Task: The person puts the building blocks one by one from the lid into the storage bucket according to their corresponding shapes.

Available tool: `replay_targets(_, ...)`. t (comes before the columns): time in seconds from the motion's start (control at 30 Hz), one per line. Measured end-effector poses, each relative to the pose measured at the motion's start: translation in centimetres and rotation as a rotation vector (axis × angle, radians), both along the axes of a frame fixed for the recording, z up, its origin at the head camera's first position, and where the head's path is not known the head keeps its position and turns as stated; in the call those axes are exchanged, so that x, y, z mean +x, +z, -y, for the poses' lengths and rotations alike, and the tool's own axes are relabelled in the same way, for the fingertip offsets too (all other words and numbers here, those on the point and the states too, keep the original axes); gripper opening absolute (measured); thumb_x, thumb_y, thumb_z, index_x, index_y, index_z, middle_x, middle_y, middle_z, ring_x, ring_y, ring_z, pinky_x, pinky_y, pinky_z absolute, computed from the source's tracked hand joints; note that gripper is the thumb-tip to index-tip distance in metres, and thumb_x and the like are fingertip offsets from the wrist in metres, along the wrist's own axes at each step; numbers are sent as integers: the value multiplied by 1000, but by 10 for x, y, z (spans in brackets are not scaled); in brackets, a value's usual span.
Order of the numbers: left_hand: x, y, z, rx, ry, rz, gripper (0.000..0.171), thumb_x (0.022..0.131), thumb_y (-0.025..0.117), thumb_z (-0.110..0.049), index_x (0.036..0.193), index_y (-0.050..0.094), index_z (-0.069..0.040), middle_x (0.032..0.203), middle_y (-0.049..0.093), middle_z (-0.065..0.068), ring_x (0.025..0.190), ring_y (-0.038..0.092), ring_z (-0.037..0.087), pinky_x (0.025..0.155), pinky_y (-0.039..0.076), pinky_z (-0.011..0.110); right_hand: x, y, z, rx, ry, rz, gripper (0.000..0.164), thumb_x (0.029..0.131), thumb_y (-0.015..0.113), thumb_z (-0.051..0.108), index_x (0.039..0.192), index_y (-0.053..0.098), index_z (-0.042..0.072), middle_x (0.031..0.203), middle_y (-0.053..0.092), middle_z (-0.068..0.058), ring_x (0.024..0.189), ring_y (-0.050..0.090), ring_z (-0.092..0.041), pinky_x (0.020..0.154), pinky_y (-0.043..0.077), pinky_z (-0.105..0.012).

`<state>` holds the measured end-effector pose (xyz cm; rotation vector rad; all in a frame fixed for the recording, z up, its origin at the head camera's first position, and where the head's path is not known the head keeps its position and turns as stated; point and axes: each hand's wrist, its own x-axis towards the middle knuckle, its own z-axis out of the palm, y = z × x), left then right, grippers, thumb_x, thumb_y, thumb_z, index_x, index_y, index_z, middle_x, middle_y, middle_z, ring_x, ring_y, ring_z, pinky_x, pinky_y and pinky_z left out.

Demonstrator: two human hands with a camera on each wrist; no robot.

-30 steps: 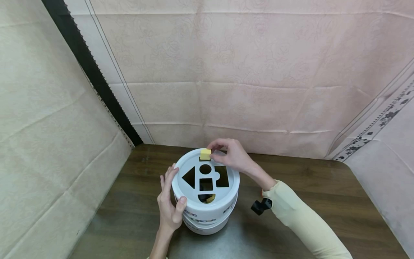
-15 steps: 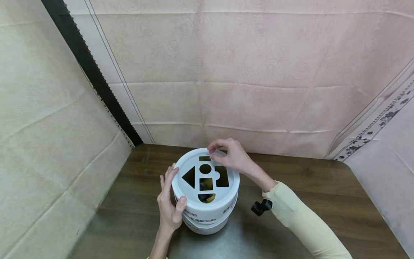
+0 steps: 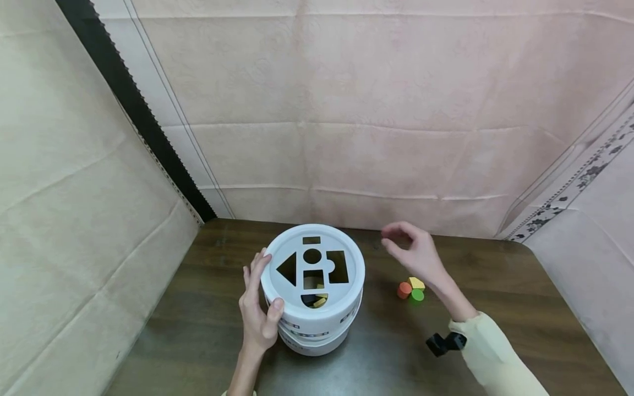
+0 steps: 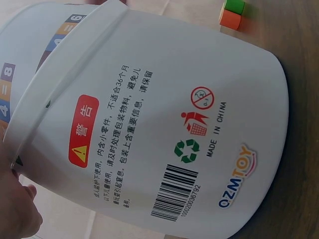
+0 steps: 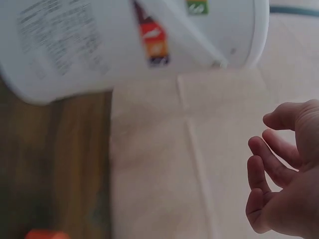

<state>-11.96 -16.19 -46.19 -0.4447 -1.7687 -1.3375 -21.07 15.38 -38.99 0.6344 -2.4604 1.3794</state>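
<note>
A white shape-sorter bucket (image 3: 342, 301) stands upright on the table, its lid cut with several holes, including a triangle, a circle and a square. Yellow blocks (image 3: 320, 302) show through the lower holes. My left hand (image 3: 260, 313) grips the bucket's left side at the lid's rim, fingers along the edge and thumb at the front. To the right of the bucket, my right hand (image 3: 413, 250) is in the air with fingers loosely bent and nothing between them. Below it on the table lie a red-orange block (image 3: 404, 290), a yellow block (image 3: 416, 283) and a green block (image 3: 417, 295), close together.
The brown wooden table (image 3: 198, 330) runs back to a pale patterned cloth wall (image 3: 376, 110). Another pale cloth (image 3: 89, 220) hangs along the left. A black wrist camera (image 3: 446, 344) sits at my right cuff.
The yellow block at the lid's rectangular slot has gone down into the bucket. My right hand has moved off the lid to the right, uncovering the loose blocks. My left hand has stayed.
</note>
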Motion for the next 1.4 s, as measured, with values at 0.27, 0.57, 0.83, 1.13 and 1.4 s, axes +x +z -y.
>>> replay_targets(0.27,-1,0,0,0,0,-12,70,90,55,-48,137,55,4,142,53,21,135,41,46,104,9,76,27,-51,-54,20,-192,39,24,89,74,7,112,69,3,103,71,-11,92,61,-24,78,43,-22)
replay_targets(0.57,0,-1,1,1,-2,-2,70,91,55,-48,138,54,3,142,53,20,137,41,42,105,8,76,49,-96,-77,23,-304,78,22,86,75,3,106,69,0,95,69,-15,85,61,-11,73,47,-18)
replay_targets(0.83,0,0,1,-1,0,-2,70,91,55,-48,138,54,3,142,53,20,136,41,45,105,8,76,56,-134,-82,-9,-357,109,23,81,77,-3,103,69,-4,91,70,-14,76,61,-5,69,45,-14)
replay_targets(1.13,0,-1,0,3,-4,-7,69,90,56,-45,138,54,4,142,53,21,136,41,44,105,8,76,57,-151,-83,-14,-371,169,26,81,78,-2,105,68,-3,95,70,-14,77,60,-9,69,45,-15)
replay_targets(1.4,0,-1,0,0,-1,-9,69,90,55,-46,138,54,4,142,53,21,136,41,44,104,8,76,56,-156,-79,-14,-385,170,27,79,79,-2,104,68,-3,91,70,-12,76,60,-13,69,45,-16)
